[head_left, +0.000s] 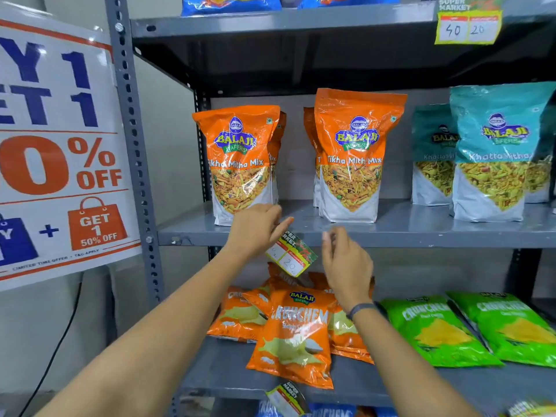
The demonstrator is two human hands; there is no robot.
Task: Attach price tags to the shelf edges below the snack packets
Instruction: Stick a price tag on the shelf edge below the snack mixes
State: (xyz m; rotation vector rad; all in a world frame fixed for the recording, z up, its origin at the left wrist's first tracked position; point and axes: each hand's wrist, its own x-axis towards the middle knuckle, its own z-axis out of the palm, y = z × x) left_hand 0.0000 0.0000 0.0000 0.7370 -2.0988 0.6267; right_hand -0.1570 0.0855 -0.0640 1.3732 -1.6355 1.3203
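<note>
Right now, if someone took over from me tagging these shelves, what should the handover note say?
Left hand: presses the yellow paper price tag to the grey metal middle shelf edge; the tag hangs tilted.
Right hand: open, empty, beside the tag.
Done: tagged top shelf and bottom shelf.
Left: straighten and fix this tag below the orange Tikha Mitha Mix packets; no tag shows under the teal Khatta Mitha packets.
</note>
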